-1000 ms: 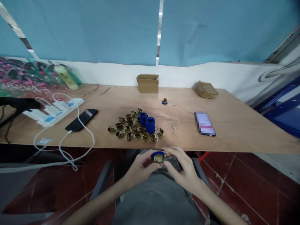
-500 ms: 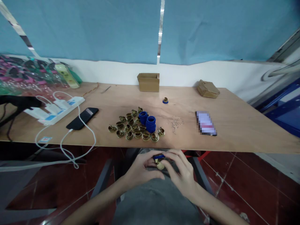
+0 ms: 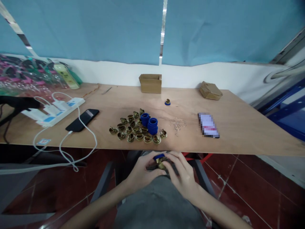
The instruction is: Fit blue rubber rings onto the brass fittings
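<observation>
Over my lap, just below the table edge, my left hand and my right hand are both closed on a small brass-coloured fitting with a blue ring round its top. My fingers cover part of it. On the table in front lie several similar brass fittings in a loose group. Two short stacks of blue rings stand at the right side of that group. One fitting with a blue ring sits apart, farther back.
An open cardboard box and a brown packet stand at the back. Thin wire-like loops and a phone lie to the right. On the left are a charging phone, a power strip, cables and clear bottles.
The fitting has tilted in my fingers, its blue ring now showing more at the upper left. My left thumb has come up closer to it. The table things stay put.
</observation>
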The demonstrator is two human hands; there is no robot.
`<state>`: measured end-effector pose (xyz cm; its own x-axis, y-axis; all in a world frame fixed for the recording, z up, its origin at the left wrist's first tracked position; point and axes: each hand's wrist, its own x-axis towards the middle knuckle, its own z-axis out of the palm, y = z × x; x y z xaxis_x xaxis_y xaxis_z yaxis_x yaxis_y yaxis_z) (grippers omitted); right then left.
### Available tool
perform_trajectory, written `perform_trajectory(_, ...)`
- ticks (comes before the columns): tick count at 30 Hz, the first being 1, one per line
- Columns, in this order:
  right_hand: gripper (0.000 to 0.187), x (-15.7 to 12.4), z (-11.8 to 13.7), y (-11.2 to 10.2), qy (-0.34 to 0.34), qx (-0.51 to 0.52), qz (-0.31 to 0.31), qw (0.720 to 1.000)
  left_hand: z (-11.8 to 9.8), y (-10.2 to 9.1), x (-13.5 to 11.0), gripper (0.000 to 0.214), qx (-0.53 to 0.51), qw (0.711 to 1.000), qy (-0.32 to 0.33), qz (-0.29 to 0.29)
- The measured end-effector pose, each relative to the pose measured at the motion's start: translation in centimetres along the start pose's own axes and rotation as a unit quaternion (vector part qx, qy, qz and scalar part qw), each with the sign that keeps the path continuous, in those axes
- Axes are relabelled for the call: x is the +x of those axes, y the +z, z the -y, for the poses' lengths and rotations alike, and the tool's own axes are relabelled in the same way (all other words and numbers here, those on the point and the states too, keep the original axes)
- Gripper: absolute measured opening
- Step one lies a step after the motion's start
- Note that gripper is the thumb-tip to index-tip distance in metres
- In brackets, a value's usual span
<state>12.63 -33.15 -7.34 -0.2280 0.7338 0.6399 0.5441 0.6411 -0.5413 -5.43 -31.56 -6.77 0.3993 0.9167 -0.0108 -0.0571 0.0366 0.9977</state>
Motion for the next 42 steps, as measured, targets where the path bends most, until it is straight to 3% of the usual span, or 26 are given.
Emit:
perform_trajectory(4, 0.03, -0.3, -0.3, 0.6, -0.02, -0.059, -0.005, 0.998, 0.1, 0.2, 0.0, 0.056, 0.041, 0.999, -0.01, -0.022)
perform_trajectory(10, 0.016, 0.3, -0.8, 0.4, -0.001, -0.055, 0.015, 0.998, 0.8, 0.2, 0.0, 0.055, 0.128, 0.991, 0.029, -0.034)
perform_trajectory(16, 0.006, 0.8, -1.0, -0.2, 0.007, -0.042, 0.041, 0.998, 1.1, 0.1, -0.1, 0.048, 0.091, 0.994, 0.048, -0.026)
perform_trajectory(23, 0.021, 0.9, -1.0, -0.5, 0.002, 0.005, 0.054, 0.999, 1.1, 0.0, -0.2, 0.045, 0.104, 0.99, 0.091, -0.006)
perform_trajectory(28, 0.021, 0.8, -1.1, -0.7, -0.01, 0.015, 0.048, 0.999, 0.9, -0.1, -0.1, 0.047, 0.107, 0.986, 0.126, -0.011)
perform_trajectory(37, 0.026, 0.3, -0.4, 0.1, 0.002, 0.002, -0.001, 1.0, 0.8, -0.3, 0.2, 0.049, 0.161, 0.979, 0.12, -0.041)
perform_trajectory(42, 0.019, 0.3, -0.5, 0.6, 0.003, 0.0, -0.019, 1.0, 0.6, -0.5, 0.4, 0.049, 0.206, 0.963, 0.172, -0.037)
